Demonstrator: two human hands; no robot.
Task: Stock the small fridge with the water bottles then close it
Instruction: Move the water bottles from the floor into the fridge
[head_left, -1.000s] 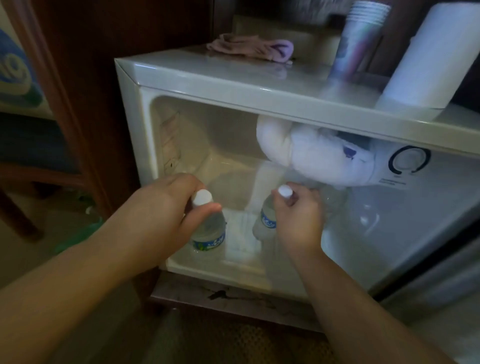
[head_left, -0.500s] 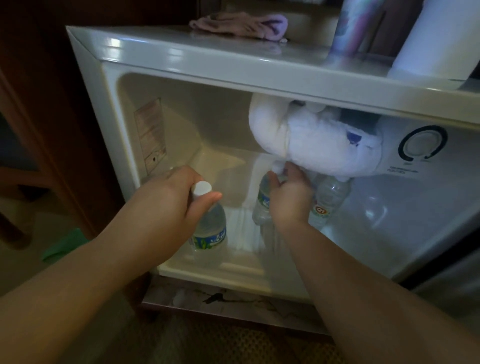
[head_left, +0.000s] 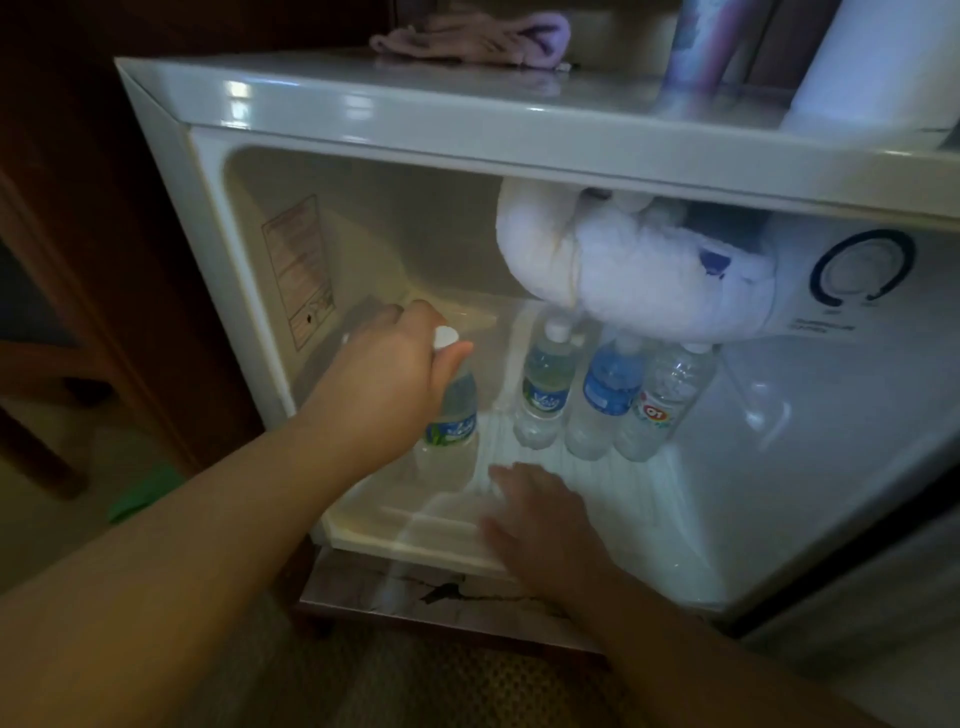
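The left hand (head_left: 387, 379) grips the neck of a green-labelled water bottle (head_left: 451, 415), fingers curled just under its white cap, the bottle upright on the fridge floor (head_left: 597, 483) near the left wall. The right hand (head_left: 540, 512) hovers low over the front of the floor, blurred, fingers loosely spread and holding nothing. Behind it three more bottles stand upright in a row, touching: one green-labelled (head_left: 545, 387), one blue-labelled (head_left: 608, 395), one red-labelled (head_left: 662, 405). That makes four bottles inside the small fridge (head_left: 311, 111). Above the row bulges one lump of white frost (head_left: 623, 270), beside one thermostat dial (head_left: 860, 270). On the fridge top lie one pink cloth (head_left: 472, 41), one stack of cups (head_left: 701, 47) and one paper roll (head_left: 878, 67).
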